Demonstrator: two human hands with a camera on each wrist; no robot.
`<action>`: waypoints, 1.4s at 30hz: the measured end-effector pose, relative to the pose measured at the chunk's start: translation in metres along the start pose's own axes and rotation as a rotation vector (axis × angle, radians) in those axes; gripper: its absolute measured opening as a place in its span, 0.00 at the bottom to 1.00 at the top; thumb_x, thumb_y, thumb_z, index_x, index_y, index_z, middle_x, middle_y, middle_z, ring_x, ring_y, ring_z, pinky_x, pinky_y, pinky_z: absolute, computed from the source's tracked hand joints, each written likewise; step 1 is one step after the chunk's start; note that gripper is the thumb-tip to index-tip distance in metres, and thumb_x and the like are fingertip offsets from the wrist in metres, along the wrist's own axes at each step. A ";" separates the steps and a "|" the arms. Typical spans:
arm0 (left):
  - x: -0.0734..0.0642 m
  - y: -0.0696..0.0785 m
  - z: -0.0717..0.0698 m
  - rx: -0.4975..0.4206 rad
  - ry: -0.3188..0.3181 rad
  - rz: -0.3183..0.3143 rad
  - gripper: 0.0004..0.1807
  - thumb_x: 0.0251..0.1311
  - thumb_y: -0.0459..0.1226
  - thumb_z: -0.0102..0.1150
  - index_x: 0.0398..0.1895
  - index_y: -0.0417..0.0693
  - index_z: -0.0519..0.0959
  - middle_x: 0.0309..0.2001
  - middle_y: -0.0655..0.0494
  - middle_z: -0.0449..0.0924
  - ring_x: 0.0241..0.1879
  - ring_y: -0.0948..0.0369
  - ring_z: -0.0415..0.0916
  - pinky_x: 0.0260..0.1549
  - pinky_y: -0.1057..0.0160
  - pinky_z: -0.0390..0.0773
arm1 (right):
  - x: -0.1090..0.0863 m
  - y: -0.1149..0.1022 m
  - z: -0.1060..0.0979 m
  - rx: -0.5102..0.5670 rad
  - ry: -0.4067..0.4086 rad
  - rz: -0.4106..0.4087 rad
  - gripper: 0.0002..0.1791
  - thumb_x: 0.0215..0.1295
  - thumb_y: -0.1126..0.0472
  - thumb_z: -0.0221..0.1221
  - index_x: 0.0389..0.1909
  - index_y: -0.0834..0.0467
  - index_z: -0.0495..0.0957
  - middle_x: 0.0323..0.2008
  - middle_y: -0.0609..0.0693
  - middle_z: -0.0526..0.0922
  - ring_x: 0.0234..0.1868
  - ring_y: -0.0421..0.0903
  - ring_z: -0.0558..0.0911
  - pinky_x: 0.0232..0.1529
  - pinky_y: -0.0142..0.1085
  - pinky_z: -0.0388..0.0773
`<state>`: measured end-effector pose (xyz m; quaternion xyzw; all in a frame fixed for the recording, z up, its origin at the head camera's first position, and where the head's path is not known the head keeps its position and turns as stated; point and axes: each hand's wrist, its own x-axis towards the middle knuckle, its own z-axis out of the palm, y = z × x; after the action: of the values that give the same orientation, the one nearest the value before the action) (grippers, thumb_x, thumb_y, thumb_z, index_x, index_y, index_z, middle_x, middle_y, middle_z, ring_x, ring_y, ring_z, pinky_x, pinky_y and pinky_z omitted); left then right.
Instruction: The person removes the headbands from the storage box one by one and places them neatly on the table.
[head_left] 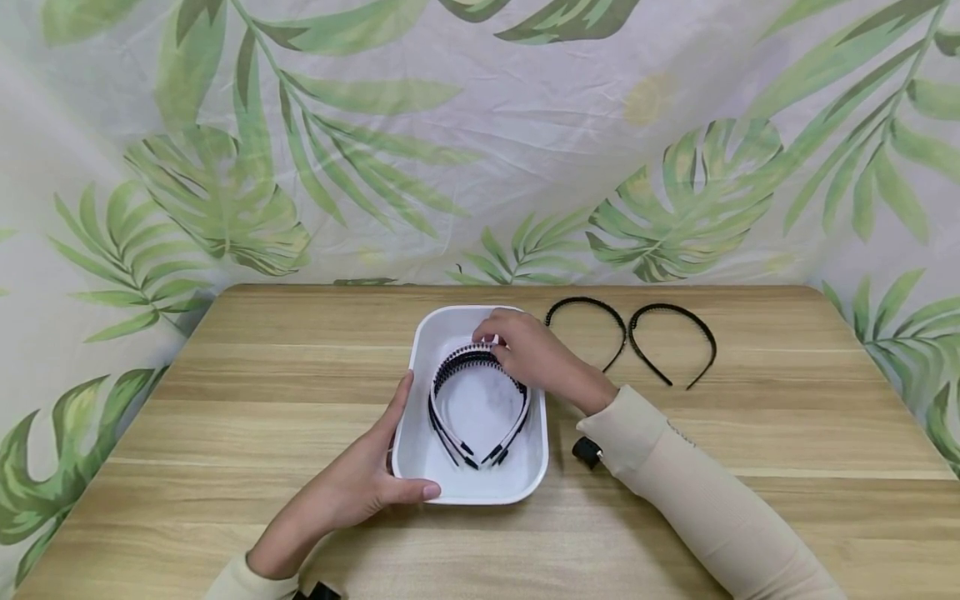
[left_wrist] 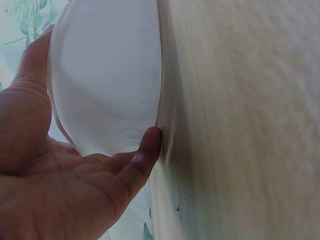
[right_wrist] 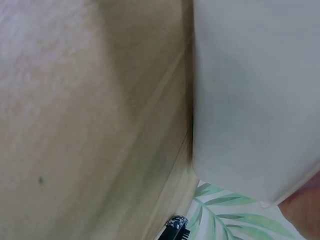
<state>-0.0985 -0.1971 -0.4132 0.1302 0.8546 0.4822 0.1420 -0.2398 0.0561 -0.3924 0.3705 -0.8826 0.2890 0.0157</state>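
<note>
A white plastic tray (head_left: 480,488) stands on the table. Several toothed headbands (head_left: 459,360), black and pale, lie bunched inside it with their ends toward the front. My left hand (head_left: 360,483) grips the tray's left side, thumb over the front-left rim; the left wrist view shows its fingers against the outer wall (left_wrist: 107,75). My right hand (head_left: 536,354) reaches over the tray's right rim and pinches the top of the bunch; its fingertips partly cover the bands. Only a bit of that hand shows in the right wrist view, beyond the tray's outer wall (right_wrist: 245,100).
Two black headbands lie on the wooden table (head_left: 750,467) right of the tray: one headband (head_left: 625,329) close behind the right hand, the other headband (head_left: 708,333) farther right. A leaf-patterned cloth (head_left: 525,150) hangs behind the table.
</note>
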 end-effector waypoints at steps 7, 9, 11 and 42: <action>0.000 0.001 0.000 0.015 0.005 -0.003 0.76 0.50 0.45 0.83 0.87 0.61 0.30 0.86 0.41 0.38 0.77 0.44 0.57 0.64 0.80 0.58 | 0.000 0.000 -0.003 0.014 -0.016 0.026 0.15 0.68 0.76 0.58 0.49 0.62 0.87 0.44 0.54 0.88 0.47 0.51 0.85 0.51 0.43 0.81; 0.000 0.001 0.000 0.015 0.005 -0.002 0.76 0.50 0.45 0.83 0.87 0.61 0.30 0.86 0.41 0.37 0.78 0.44 0.55 0.64 0.81 0.56 | -0.001 -0.001 -0.006 0.030 -0.012 0.034 0.15 0.68 0.76 0.58 0.49 0.62 0.87 0.45 0.54 0.88 0.47 0.51 0.85 0.51 0.43 0.81; 0.000 0.001 0.000 0.015 0.005 0.001 0.76 0.50 0.46 0.83 0.87 0.60 0.30 0.86 0.42 0.37 0.79 0.44 0.54 0.64 0.82 0.54 | -0.002 -0.002 -0.009 0.044 -0.003 0.032 0.15 0.68 0.76 0.58 0.49 0.62 0.87 0.45 0.55 0.88 0.47 0.51 0.85 0.51 0.44 0.82; 0.000 0.001 0.000 0.018 0.009 0.009 0.75 0.50 0.47 0.83 0.87 0.59 0.30 0.86 0.42 0.37 0.79 0.44 0.54 0.65 0.82 0.54 | -0.019 -0.002 -0.051 0.105 0.088 0.075 0.16 0.69 0.76 0.57 0.51 0.63 0.87 0.51 0.57 0.87 0.49 0.53 0.84 0.53 0.48 0.81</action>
<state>-0.0983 -0.1965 -0.4123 0.1331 0.8588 0.4759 0.1350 -0.2336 0.0938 -0.3536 0.3244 -0.8780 0.3512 0.0242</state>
